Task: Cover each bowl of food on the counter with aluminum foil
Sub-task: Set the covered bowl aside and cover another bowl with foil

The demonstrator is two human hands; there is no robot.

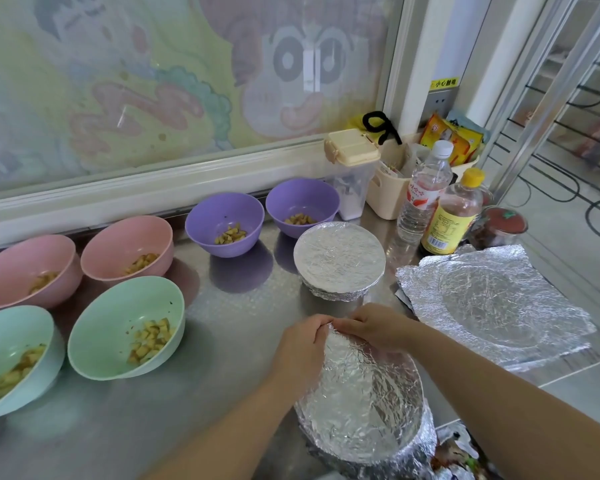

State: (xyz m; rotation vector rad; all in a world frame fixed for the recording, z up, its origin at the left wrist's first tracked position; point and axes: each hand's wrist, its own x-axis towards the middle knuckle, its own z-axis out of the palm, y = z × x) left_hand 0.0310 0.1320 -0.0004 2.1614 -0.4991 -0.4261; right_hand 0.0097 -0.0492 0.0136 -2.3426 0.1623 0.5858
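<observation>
A bowl wrapped in foil (364,403) sits at the near edge of the steel counter (229,327). My left hand (302,344) and my right hand (378,327) both pinch the foil at this bowl's far rim. Behind them stands a second foil-covered bowl (340,258). Several uncovered bowls hold diced food: two purple bowls (226,223) (302,204), two pink bowls (129,247) (25,268) and two green bowls (125,327) (11,358). A loose, crumpled foil sheet (492,303) lies flat on the right.
Behind the foil sheet stand a clear water bottle (423,192), a yellow-capped sauce bottle (451,216) and a red-lidded jar (503,226). A lidded plastic container (352,171) and a beige basket (395,188) of packets sit by the window. The counter ends at the right.
</observation>
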